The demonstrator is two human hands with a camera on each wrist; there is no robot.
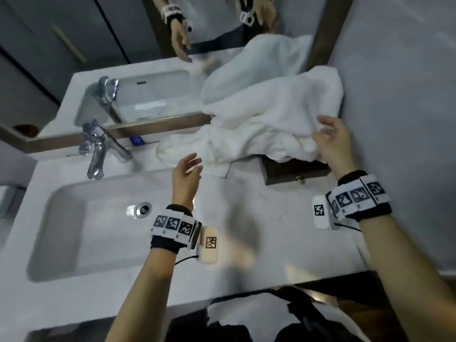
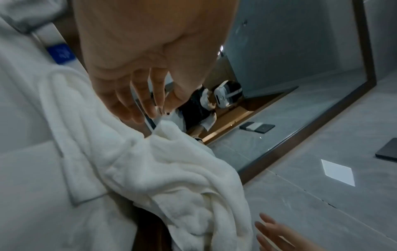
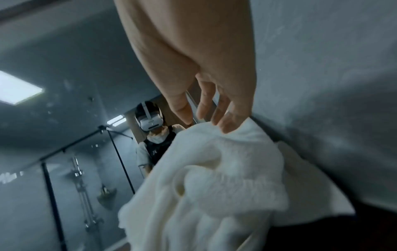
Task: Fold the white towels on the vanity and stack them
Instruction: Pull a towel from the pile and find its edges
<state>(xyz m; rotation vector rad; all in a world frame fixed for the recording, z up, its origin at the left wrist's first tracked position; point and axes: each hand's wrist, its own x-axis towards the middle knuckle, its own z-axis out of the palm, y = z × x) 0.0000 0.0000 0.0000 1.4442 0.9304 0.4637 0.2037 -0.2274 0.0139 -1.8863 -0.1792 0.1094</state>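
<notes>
While the towels (image 1: 266, 119) lie heaped at the vanity's (image 1: 246, 206) back right corner, partly on a box (image 1: 293, 170), your left hand (image 1: 186, 178) and right hand (image 1: 332, 141) spread loose, holding nothing. Grab carelessly and the heap may slide.

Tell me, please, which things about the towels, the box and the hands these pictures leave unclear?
- Towel count: the white towels lie crumpled in one heap in the head view; folds hide where one ends.
- Dark wooden box: the heap covers its back part.
- Right hand: whether its fingertips touch the cloth is blurred in the right wrist view.
- Left hand: motion blur softens the fingers in the head view.
</notes>
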